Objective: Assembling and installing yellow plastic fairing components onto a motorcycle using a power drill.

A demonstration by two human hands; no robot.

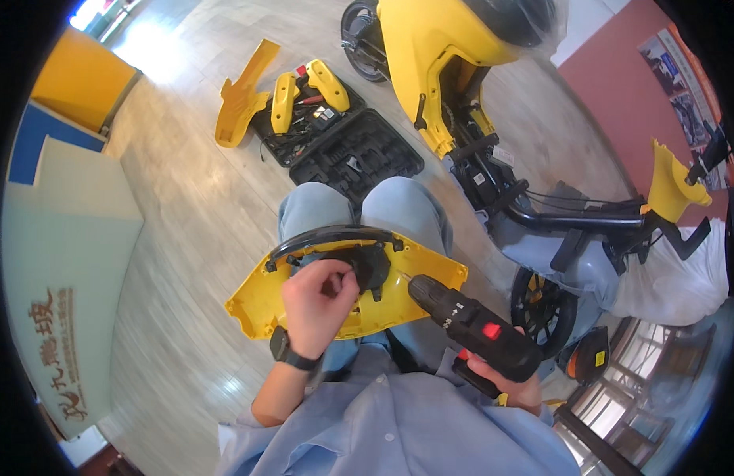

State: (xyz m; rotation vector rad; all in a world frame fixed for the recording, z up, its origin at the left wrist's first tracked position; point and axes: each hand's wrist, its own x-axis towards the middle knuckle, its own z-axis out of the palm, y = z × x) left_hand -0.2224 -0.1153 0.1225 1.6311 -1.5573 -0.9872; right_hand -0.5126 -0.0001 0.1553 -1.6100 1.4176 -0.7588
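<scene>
Across my thighs lies a curved yellow scooter body panel [256, 292], its hollow inner side up. A black strip [335, 233] arcs along its far edge, and a black plastic part [372, 266] sits in its middle. Over that part my left hand [319, 297] is curled in a pinch; whatever its fingertips hold is too small or hidden to tell. My right hand [505, 381] grips a black cordless drill [478, 329] with a red button. Its bit points left toward the panel's right part; contact cannot be made out.
On the floor ahead, an open black tool case [355, 155] holds tools and yellow covers [283, 103]. Beside it lies a long yellow panel [244, 99]. A partly stripped yellow scooter [430, 71] stands to the right, its frame [573, 218] exposed. A white bag [668, 274] hangs nearby.
</scene>
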